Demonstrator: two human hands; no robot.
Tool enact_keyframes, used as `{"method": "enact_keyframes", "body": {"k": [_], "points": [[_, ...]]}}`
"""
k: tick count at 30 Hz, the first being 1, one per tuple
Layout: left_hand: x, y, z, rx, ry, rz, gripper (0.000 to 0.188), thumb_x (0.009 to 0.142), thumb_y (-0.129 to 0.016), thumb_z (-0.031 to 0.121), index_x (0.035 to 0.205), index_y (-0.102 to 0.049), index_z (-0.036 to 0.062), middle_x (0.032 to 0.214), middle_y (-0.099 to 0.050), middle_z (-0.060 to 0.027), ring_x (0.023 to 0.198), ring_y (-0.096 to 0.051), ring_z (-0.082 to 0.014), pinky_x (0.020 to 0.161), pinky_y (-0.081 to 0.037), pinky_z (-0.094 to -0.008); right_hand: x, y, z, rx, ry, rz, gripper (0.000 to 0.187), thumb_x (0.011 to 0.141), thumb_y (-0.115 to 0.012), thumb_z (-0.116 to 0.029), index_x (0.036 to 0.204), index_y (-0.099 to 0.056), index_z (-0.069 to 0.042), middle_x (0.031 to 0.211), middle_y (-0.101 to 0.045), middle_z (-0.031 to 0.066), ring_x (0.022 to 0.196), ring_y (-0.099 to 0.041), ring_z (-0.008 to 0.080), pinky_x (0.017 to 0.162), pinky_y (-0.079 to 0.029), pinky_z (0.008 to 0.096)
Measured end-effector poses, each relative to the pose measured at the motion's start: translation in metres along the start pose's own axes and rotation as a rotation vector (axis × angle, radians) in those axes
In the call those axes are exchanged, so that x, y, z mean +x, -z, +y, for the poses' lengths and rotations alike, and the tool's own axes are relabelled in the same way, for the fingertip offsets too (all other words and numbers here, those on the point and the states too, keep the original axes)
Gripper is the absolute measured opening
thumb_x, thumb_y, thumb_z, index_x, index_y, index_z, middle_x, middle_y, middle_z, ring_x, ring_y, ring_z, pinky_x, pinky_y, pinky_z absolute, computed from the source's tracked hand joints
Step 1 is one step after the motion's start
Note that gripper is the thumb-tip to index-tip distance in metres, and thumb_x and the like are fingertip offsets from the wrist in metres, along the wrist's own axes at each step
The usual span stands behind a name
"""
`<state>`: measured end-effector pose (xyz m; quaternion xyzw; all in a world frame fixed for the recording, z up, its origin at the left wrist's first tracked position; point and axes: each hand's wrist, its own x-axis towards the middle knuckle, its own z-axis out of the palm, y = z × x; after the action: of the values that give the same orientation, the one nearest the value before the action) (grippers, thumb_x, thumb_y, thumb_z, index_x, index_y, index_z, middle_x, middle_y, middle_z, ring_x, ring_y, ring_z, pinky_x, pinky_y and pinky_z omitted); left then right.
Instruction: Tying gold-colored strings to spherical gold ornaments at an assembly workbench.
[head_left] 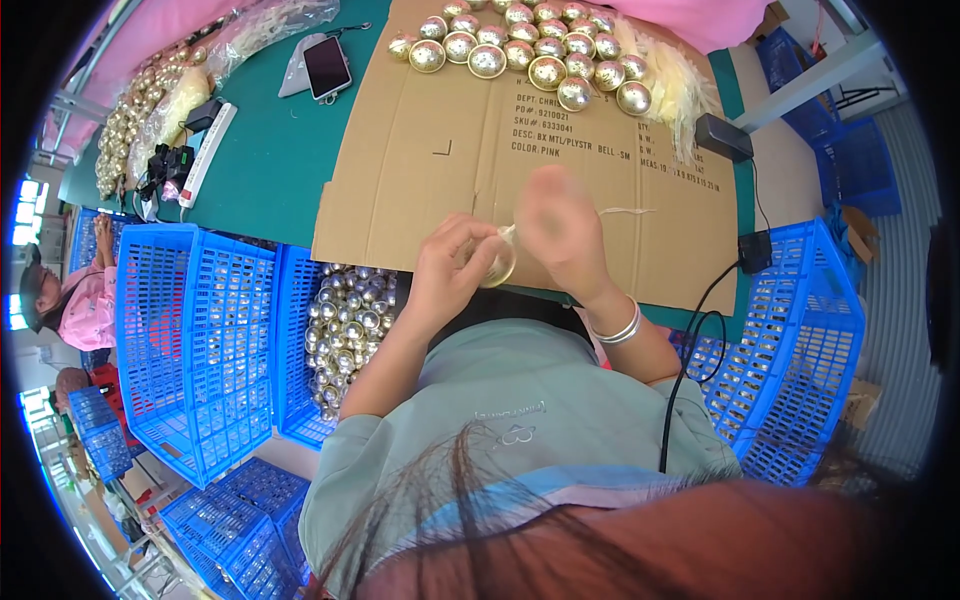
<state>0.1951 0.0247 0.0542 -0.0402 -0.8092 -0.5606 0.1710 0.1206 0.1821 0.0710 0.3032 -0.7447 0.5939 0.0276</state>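
My left hand is closed around a shiny gold metal bell, holding it over the near edge of the cardboard sheet. A wisp of pale cord shows at the top of the bell. My right hand is just to the right of it, its fingers smeared by motion, so what they hold cannot be made out. To the right of that hand, a thin pale strand runs over the cardboard. Several gold bells lie grouped at the far side, beside a bundle of pale ribbons or cords.
A phone and a power strip rest on the green table, near more bells. Blue crates stand at left and right; another holds bells. A black cable hangs at right. Another person sits far left.
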Motion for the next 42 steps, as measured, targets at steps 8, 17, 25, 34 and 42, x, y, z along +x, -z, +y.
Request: {"method": "enact_keyframes", "body": {"k": [8,17,25,34,42], "points": [[-0.004,0.008,-0.002,-0.050,0.304,-0.021,0.012,0.087,-0.065,0.010,0.089,-0.068,-0.0015,0.069,-0.058,-0.0020,0.061,-0.051,-0.0070,0.058,-0.039,-0.0217,0.001,0.006,0.009,0.078,-0.077,-0.093,0.010,0.074,-0.064,-0.004,0.082,-0.058,-0.003,0.109,-0.053,0.0104,0.107,-0.050,0.0212,0.098,-0.035,0.0329],[-0.015,0.016,-0.004,-0.006,0.292,-0.067,0.014,0.086,-0.065,0.012,0.086,-0.067,-0.0014,0.067,-0.059,-0.0016,0.062,-0.051,-0.0056,0.057,-0.041,-0.0220,0.010,0.000,-0.007,-0.628,0.607,-0.359,0.021,0.071,-0.073,-0.023,0.087,-0.065,-0.013,0.091,-0.062,-0.0014,0.104,-0.055,0.0215,0.104,-0.025,0.0624],[-0.038,0.037,-0.003,0.039,0.434,-0.158,0.016,0.086,-0.066,0.014,0.080,-0.066,-0.0011,0.063,-0.060,-0.0011,0.061,-0.051,-0.0056,0.056,-0.041,-0.0234,0.002,-0.009,-0.009,-0.461,0.569,-0.481,0.015,0.073,-0.072,-0.021,0.081,-0.065,-0.010,0.075,-0.059,-0.0004,0.098,-0.058,0.0207,0.105,-0.023,0.0629],[-0.050,0.040,-0.004,0.008,0.457,-0.273,0.016,0.085,-0.066,0.013,0.078,-0.065,-0.0014,0.066,-0.062,-0.0035,0.061,-0.053,-0.0080,0.056,-0.042,-0.0247,-0.020,-0.023,-0.005,-0.510,0.658,-0.470,0.007,0.073,-0.067,-0.014,0.075,-0.063,-0.008,0.065,-0.054,0.0006,0.089,-0.058,0.0187,0.106,-0.027,0.0604],[-0.072,0.073,-0.006,0.149,0.387,-0.245,0.009,0.083,-0.063,0.007,0.077,-0.065,-0.0003,0.065,-0.060,-0.0057,0.060,-0.055,-0.0096,0.055,-0.042,-0.0261,-0.018,-0.005,0.014,-0.480,0.514,-0.505,0.007,0.070,-0.068,-0.011,0.075,-0.063,-0.010,0.068,-0.053,0.0019,0.087,-0.057,0.0190,0.104,-0.030,0.0561]]}}
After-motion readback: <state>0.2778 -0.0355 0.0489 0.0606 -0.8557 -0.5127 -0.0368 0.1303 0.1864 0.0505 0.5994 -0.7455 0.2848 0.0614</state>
